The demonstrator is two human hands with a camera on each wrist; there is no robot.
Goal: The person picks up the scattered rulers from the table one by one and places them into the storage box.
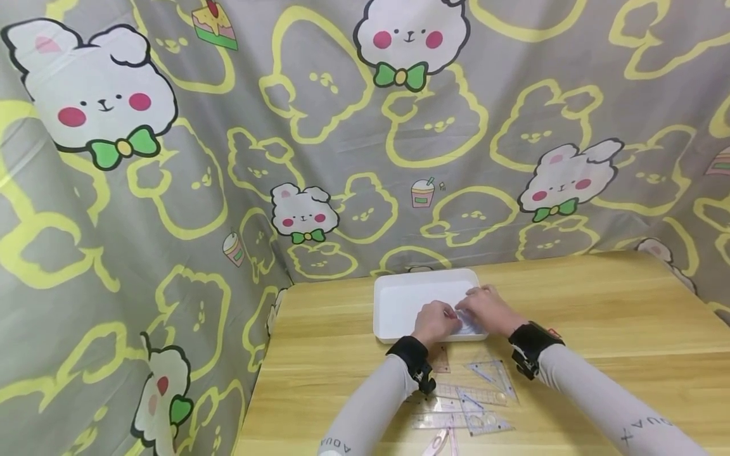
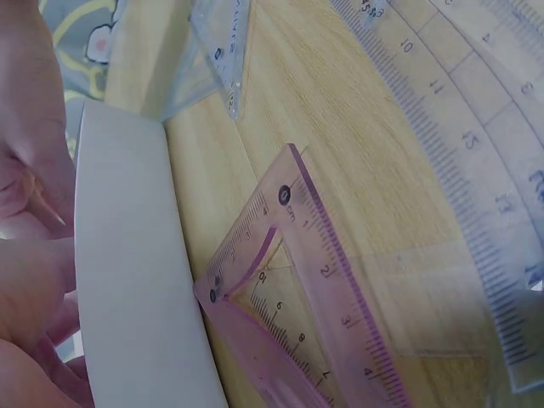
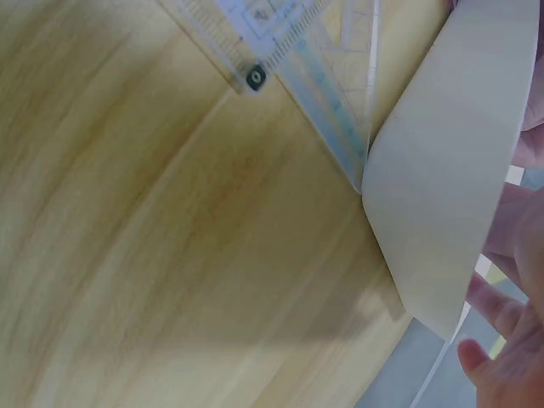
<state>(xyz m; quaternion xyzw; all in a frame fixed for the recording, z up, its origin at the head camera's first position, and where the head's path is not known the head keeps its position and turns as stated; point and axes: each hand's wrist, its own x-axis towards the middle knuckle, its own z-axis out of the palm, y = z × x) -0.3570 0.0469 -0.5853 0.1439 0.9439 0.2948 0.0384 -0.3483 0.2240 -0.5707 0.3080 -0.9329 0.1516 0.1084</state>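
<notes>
Both hands work inside a white tray [image 1: 399, 336] at the back of the table. My left hand [image 1: 435, 323] bends over the front part of the tray, its fingertips mostly hidden, beside a small reddish patch too unclear to name. Over the tray's right end, my right hand [image 1: 489, 310] reaches in, fingers bent downward at a clear bluish piece [image 1: 467, 324]. Whether either hand grips something is hidden. Against the tray's front wall [image 2: 132, 255] lies a pink set square [image 2: 340, 293]. A clear blue set square [image 1: 495, 373] lies in front of the right hand.
Clear rulers [image 1: 473, 394], another blue set square [image 1: 481, 415] and a pink compass-like tool [image 1: 438, 442] overlap on the wooden table [image 1: 599, 316] before the tray. A patterned curtain [image 1: 342, 126] hangs behind and along the left side.
</notes>
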